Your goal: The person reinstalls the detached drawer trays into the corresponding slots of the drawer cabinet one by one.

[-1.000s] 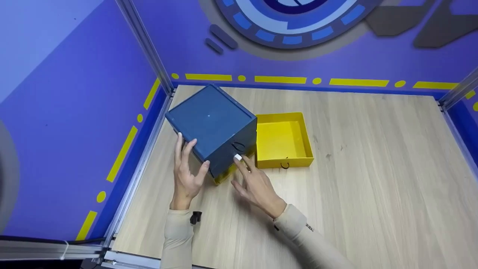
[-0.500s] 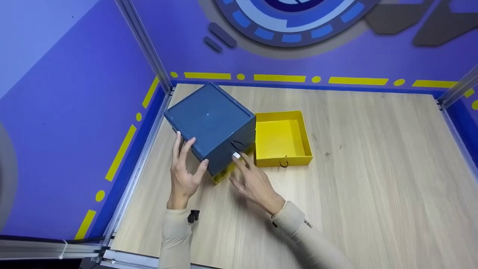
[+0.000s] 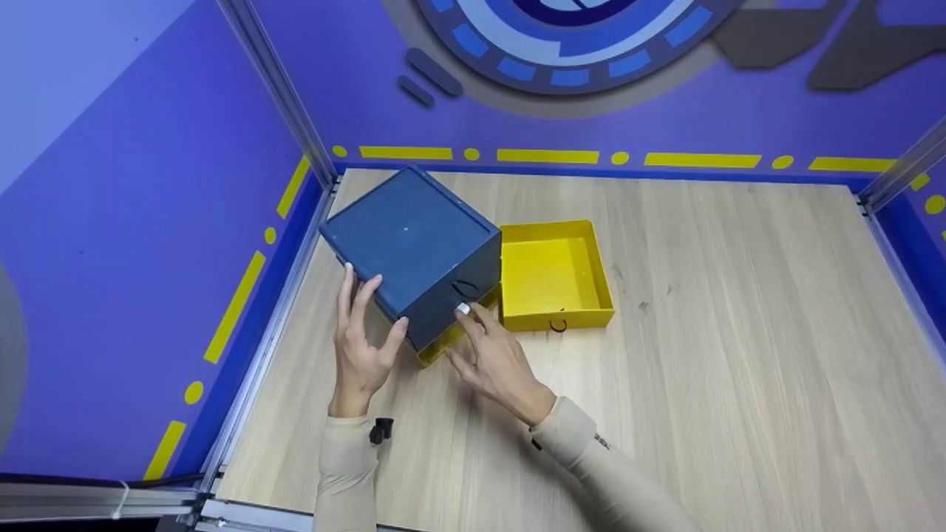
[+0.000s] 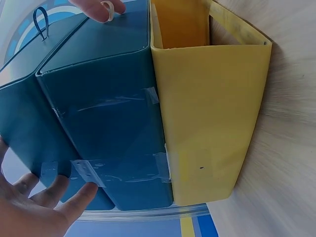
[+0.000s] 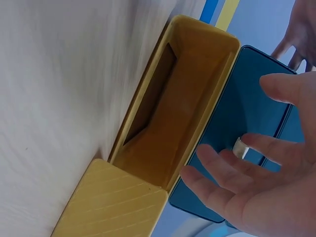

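Blue-purple walls (image 3: 148,222) with yellow dashes enclose a pale wood-grain tabletop (image 3: 724,332), and toward its left side stands a stack of three box units, set at an angle with a front corner toward the person. The left hand (image 3: 359,355) lies with fingers spread against the stack's left side, gripping nothing, probably to steady it. The right hand (image 3: 499,362) is at the front, fingers bent beside a white band (image 3: 463,309) at a fingertip; whether this is a pull being held or something worn, one cannot tell. Clear tape (image 4: 89,173) spans the seam between the upper blue unit (image 3: 406,236) and the middle blue unit (image 4: 98,118), seemingly binding them. Both blue fronts look flush, hiding any contents; a dark loop (image 3: 464,288) projects from the upper one. Beneath, the yellow unit (image 4: 212,123) is a hollow shell, its inner walls exposed. Just right of the stack sits a yellow drawer (image 3: 547,270), upright, showing only its bare floor, its own dark loop facing the person.
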Demonstrator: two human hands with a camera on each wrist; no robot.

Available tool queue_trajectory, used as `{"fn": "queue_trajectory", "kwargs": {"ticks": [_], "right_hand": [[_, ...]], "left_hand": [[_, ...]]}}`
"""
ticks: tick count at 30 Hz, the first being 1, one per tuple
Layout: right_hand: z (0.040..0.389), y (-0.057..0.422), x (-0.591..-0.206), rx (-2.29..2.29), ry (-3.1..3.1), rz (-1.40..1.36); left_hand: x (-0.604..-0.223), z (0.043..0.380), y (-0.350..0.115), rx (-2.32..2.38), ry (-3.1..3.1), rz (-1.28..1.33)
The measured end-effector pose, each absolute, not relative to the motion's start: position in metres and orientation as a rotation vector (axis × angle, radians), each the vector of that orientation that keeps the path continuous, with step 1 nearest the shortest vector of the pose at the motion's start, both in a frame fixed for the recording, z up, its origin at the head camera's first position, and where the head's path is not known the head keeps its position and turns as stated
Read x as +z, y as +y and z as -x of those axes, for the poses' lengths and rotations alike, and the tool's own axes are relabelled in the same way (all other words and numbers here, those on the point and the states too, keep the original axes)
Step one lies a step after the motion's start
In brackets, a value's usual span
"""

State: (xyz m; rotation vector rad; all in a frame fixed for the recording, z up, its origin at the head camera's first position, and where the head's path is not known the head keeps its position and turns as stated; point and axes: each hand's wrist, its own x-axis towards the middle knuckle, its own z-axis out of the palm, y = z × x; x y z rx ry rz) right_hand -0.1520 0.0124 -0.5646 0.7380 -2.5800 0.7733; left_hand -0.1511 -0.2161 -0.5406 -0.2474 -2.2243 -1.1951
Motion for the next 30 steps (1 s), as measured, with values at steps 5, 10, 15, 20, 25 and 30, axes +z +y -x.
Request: {"fn": "queue_trajectory", "kwargs": {"ticks": [5,10,15,20,25,30], "right_hand": [[0.154,0.010,-0.566,0.753,-2.571,-0.726],[0.155,0.012,-0.569,0.777,-2.575,-0.734],[0.155,0.017,-0.571,0.828,-2.598,-0.742],[0.154,0.022,-0.576,0.811,-2.582,-0.751],[0.155,0.028,-0.579,0.789,-2.525,-0.767],[0.155,0.040,-0.580,0.779,-2.529,-0.753]], "left_hand": [[-0.540,0.152,-0.216,-1.189,-2.218,0.244],[-0.540,0.154,-0.214,-1.189,-2.213,0.245],[-0.540,0.154,-0.212,-1.197,-2.213,0.247],[-0.542,0.153,-0.212,-1.199,-2.209,0.248],[-0.544,0.153,-0.214,-1.205,-2.197,0.255],[-0.545,0.153,-0.214,-1.209,-2.188,0.269]]}}
